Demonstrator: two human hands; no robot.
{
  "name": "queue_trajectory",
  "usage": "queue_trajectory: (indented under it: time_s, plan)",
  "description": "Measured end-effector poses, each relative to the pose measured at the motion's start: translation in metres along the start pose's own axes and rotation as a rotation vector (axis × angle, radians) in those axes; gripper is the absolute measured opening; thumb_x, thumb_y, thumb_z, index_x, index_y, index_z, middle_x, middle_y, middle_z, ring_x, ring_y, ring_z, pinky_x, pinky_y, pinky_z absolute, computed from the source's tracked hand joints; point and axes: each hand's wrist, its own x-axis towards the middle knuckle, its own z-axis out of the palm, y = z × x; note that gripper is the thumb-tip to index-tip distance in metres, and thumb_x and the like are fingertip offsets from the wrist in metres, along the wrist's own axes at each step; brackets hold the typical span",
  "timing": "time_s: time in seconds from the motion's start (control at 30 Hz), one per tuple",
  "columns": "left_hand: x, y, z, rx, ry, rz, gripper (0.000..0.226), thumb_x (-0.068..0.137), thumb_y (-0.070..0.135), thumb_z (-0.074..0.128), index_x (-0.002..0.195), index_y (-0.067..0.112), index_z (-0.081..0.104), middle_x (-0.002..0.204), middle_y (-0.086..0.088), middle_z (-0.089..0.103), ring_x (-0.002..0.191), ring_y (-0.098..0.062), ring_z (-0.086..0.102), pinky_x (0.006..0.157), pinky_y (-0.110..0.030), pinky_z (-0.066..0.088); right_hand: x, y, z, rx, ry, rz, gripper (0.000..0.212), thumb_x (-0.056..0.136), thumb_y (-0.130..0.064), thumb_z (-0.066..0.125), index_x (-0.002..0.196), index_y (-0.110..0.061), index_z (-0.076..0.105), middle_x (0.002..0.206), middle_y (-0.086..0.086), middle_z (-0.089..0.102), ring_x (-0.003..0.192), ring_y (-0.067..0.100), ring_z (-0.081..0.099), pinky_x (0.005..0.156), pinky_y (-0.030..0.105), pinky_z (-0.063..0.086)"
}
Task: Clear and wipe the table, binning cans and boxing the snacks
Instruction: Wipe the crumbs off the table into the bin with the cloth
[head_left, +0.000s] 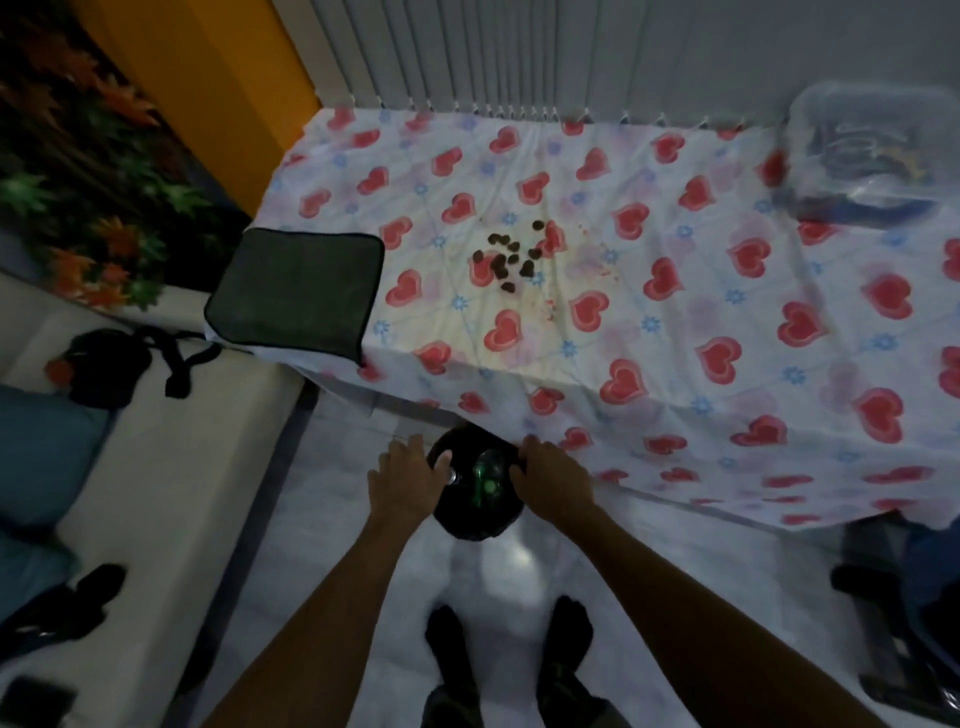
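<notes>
Beyond the left hand (410, 480), a white tablecloth (675, 332) with red hearts and blue flowers carries dark brown snacks (511, 255) and a dark green cloth (298, 291).

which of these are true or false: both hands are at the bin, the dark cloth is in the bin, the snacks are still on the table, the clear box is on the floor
1. Both hands, left hand and right hand, are at the black bin: true.
2. The dark cloth is in the bin: false, it lies on the table's left corner.
3. The brown snacks are on the tablecloth: true.
4. The clear plastic box is on the floor: false, it sits at the table's far right.
</notes>
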Motion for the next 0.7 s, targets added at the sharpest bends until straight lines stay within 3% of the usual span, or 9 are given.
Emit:
queue_trajectory:
  time_s: [0.23, 0.4, 0.7]
  plan:
    - [0.075, -0.059, 0.097, 0.026, -0.097, -0.072, 0.064, 0.101, 0.060, 0.037, 0.145, 0.014, 0.042, 0.142, -0.016, 0.049, 0.128, -0.034, 0.050, 0.103, -0.048, 0.041, 0.049, 0.044, 0.123, 0.057, -0.139, 0.178, 0.041, 0.098, -0.037, 0.048, 0.133, -0.015, 0.049, 0.111, 0.006, 0.064, 0.099, 0.024, 0.064, 0.082, 0.035, 0.054]
    - [0.143, -0.090, 0.183, 0.005, -0.161, -0.071, 0.067, 0.100, 0.060, 0.040, 0.146, 0.012, 0.040, 0.142, -0.018, 0.048, 0.128, -0.036, 0.052, 0.102, -0.049, 0.043, 0.098, 0.088, 0.199, 0.058, -0.143, 0.274, 0.037, 0.097, -0.036, 0.050, 0.126, -0.014, 0.048, 0.116, 0.009, 0.062, 0.104, 0.029, 0.064, 0.084, 0.039, 0.054]
    - [0.220, -0.123, 0.294, -0.035, -0.185, -0.048, 0.069, 0.098, 0.055, 0.051, 0.147, 0.007, 0.036, 0.139, -0.023, 0.047, 0.126, -0.042, 0.051, 0.101, -0.053, 0.045, 0.163, 0.143, 0.298, 0.012, -0.146, 0.359, 0.049, 0.098, -0.032, 0.051, 0.138, -0.008, 0.036, 0.126, 0.019, 0.054, 0.113, 0.039, 0.059, 0.089, 0.047, 0.053]
